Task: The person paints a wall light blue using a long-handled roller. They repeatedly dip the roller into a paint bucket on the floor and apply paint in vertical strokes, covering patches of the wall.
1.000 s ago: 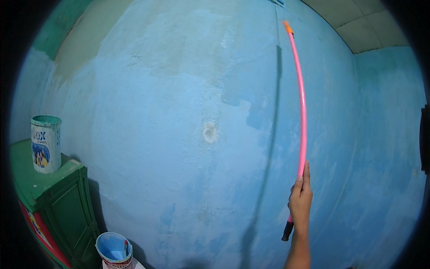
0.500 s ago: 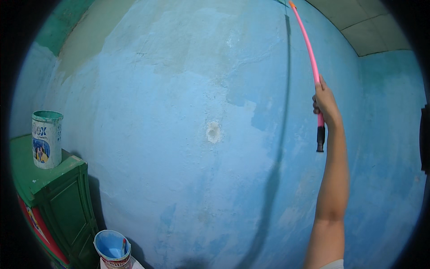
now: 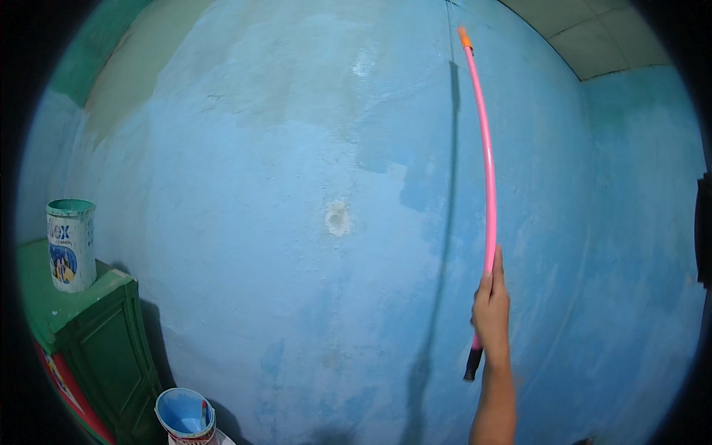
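Observation:
My right hand (image 3: 491, 311) is closed round a long pink paint roller pole (image 3: 486, 170), low on its shaft and just above the black end grip. The pole stands almost upright in front of a blue-painted wall (image 3: 259, 222). At its upper end is an orange handle (image 3: 464, 37), from which a thin wire runs up toward the picture's top edge. The roller head itself cannot be made out. A dark shadow of the pole falls on the wall to its left. My left hand is out of the picture.
On a green cabinet (image 3: 104, 326) at the left stands a paint-smeared white tub (image 3: 74, 256). A bucket of blue paint (image 3: 175, 415) with a brush in it sits low beside the cabinet. Grey ceiling panels (image 3: 593, 33) show at the top right. Patches of the wall are unevenly coloured.
My right hand has come down and a little left, drawing the pole down with it. More of the orange handle now shows. The view has also shifted slightly.

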`<state>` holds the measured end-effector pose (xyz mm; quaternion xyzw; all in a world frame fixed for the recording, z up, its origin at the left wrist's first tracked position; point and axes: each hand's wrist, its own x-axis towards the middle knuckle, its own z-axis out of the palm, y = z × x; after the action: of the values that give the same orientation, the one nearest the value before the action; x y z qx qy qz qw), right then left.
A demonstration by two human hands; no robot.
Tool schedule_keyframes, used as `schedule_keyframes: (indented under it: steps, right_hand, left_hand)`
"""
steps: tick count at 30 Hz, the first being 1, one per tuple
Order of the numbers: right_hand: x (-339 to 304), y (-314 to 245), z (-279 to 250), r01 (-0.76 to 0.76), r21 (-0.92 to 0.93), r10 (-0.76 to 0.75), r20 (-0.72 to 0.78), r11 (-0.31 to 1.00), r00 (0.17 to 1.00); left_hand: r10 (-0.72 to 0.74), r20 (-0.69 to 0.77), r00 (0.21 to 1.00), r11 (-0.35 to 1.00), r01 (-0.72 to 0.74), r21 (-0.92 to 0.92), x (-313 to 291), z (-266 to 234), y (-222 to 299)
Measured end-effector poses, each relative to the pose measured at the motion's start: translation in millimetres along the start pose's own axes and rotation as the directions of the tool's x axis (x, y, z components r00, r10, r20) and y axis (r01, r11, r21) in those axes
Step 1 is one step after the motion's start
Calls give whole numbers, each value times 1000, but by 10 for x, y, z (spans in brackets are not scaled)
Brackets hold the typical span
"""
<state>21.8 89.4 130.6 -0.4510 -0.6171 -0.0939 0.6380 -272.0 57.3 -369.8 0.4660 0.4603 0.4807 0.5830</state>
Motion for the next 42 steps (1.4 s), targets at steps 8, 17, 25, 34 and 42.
schedule_keyframes:
  steps: [8, 17, 25, 34, 42]
  right_hand:
    - [-489, 128, -243, -63, 49, 64, -15, 997, 998]
    - [-121, 110, -402, -109, 65, 110, -14, 992, 994]
    - [1337, -411, -576, 33, 80, -31, -26, 996, 999]
    - [2417, -933, -703, 102, 208, -106, 5, 973, 994]
    - [1607, -344, -490, 85, 56, -84, -25, 995, 996]
  left_hand:
    - [9, 21, 1000, 1000, -9, 3, 26, 8, -134]
    - [18, 45, 999, 1000, -17, -15, 77, 127, -136]
    - [17, 14, 1000, 1000, -18, 17, 73, 70, -134]
    - [-2, -125, 992, 1000, 1, -8, 3, -49, -180]
    - [-21, -146, 989, 1000, 18, -25, 18, -47, -337]
